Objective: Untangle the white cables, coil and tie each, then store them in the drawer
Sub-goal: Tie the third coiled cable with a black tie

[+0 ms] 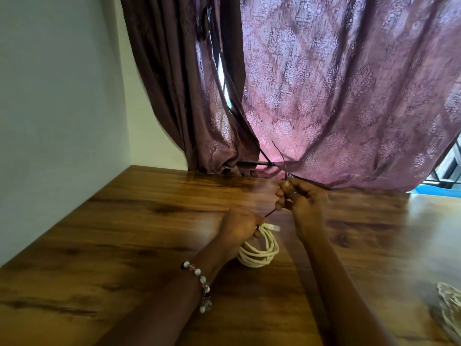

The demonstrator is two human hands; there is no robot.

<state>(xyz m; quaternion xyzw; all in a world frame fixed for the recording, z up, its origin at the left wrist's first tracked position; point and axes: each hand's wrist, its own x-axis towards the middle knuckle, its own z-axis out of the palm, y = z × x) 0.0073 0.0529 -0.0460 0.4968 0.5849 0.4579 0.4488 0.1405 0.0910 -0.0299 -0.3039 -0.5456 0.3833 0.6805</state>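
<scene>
White cable [259,250], neatly coiled, gripped by left hand [239,227], right hand [303,201] pinching thin dark tie [270,213].

We see one white cable [259,248] wound into a tidy coil of several loops, lying on the wooden desk [129,236], its plug end resting on top. A thin dark tie [270,213] runs up from the coil, pulled taut.
</scene>
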